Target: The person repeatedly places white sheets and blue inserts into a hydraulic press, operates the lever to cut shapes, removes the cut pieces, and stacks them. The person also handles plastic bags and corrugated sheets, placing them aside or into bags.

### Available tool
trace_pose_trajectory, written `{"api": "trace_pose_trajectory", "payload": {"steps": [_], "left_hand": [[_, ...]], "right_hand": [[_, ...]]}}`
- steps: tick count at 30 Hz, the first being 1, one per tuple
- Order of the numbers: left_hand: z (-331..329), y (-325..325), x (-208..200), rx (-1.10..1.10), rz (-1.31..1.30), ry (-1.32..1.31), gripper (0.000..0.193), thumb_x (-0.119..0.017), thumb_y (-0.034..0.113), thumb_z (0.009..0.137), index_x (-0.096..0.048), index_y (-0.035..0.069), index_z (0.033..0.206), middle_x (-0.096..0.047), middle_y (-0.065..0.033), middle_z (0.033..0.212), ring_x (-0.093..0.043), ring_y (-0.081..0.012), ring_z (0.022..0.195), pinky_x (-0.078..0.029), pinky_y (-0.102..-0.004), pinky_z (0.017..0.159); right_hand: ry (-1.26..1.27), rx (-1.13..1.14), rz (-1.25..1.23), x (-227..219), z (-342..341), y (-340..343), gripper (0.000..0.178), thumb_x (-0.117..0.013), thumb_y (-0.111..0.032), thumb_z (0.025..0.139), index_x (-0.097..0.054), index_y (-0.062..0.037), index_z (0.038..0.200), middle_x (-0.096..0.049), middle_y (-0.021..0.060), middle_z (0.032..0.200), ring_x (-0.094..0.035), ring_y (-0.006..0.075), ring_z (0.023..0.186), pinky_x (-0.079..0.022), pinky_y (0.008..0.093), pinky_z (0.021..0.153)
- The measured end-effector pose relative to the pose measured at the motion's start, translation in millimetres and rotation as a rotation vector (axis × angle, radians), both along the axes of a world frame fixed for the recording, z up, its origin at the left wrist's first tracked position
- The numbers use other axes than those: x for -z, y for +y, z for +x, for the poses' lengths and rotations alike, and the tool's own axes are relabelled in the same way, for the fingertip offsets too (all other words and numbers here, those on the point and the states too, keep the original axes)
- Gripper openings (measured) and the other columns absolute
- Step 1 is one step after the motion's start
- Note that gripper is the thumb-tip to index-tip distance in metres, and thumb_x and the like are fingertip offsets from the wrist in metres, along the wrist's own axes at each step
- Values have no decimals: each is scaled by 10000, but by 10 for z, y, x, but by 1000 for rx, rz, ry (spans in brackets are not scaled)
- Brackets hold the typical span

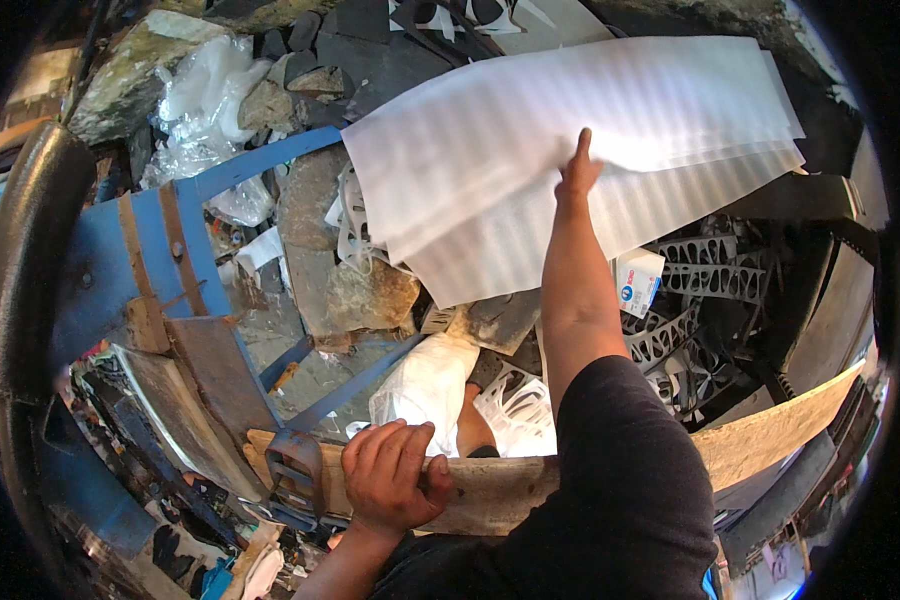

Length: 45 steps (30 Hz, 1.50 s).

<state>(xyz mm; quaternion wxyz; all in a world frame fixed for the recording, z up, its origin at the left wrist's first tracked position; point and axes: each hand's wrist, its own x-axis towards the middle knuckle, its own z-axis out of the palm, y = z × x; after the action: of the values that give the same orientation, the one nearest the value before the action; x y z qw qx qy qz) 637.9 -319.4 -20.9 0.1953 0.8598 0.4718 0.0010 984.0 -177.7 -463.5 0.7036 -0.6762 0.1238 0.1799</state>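
Observation:
A stack of thin white foam-like sheets (530,110) with faint cross ripples slants across the upper middle, its layers fanned at the near edge. Stretched far forward, my right hand (578,172) lies on the stack at the near edge of the upper sheet. One finger points away from me and the thumb stands apart; its other fingers are hard to make out. My left hand (398,475) rests low in the picture, its fingers bent over a wooden plank (500,492) that runs across in front of me.
A blue metal frame (100,270) stands at the left, beside a dark padded roller (30,260). Rocks (370,300) and clear plastic (205,100) lie behind it. Punched white offcuts (715,282) and a small white box (638,278) sit at the right. A white bag (425,380) lies below the sheets.

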Motion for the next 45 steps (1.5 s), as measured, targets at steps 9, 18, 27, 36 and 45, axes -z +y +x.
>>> {"api": "trace_pose_trajectory", "payload": {"steps": [9,18,27,36,45], "left_hand": [[-5,9,-6,13,15,-2,311,-536,325,917,-704,77,1000,-681,-73,889,-657,-241,911,-431,-400,919],[-1,-11,4,5,8,-17,317,-530,323,920,-715,75,989,-685,-75,880,-656,-238,921,-427,-414,923],[2,-5,-7,14,-17,-29,310,-521,303,923,-692,48,970,-681,-104,899,-647,-286,927,-422,-436,915],[1,2,-14,15,-34,-23,318,-512,314,928,-690,54,967,-680,-105,892,-648,-286,921,-421,-435,908],[3,-3,-17,8,-31,-18,331,-503,320,932,-703,57,954,-686,-110,889,-651,-288,917,-425,-437,911]], "right_hand": [[145,-282,338,-576,-47,656,520,-574,-421,985,-475,1,1273,-590,136,1175,-625,268,1000,-560,442,821],[152,-331,434,-736,-172,701,503,-648,-466,933,-521,-59,1200,-621,39,1069,-613,168,915,-506,332,716],[190,-337,506,-626,-121,878,522,-657,-371,947,-453,-41,1296,-610,129,1141,-630,273,994,-555,390,773],[182,-329,496,-684,-155,927,436,-643,-370,956,-519,-9,1167,-618,92,1030,-610,195,841,-526,326,673],[179,-328,427,-612,-124,975,527,-690,-380,914,-505,21,1201,-611,136,1102,-623,249,931,-546,374,714]]}}
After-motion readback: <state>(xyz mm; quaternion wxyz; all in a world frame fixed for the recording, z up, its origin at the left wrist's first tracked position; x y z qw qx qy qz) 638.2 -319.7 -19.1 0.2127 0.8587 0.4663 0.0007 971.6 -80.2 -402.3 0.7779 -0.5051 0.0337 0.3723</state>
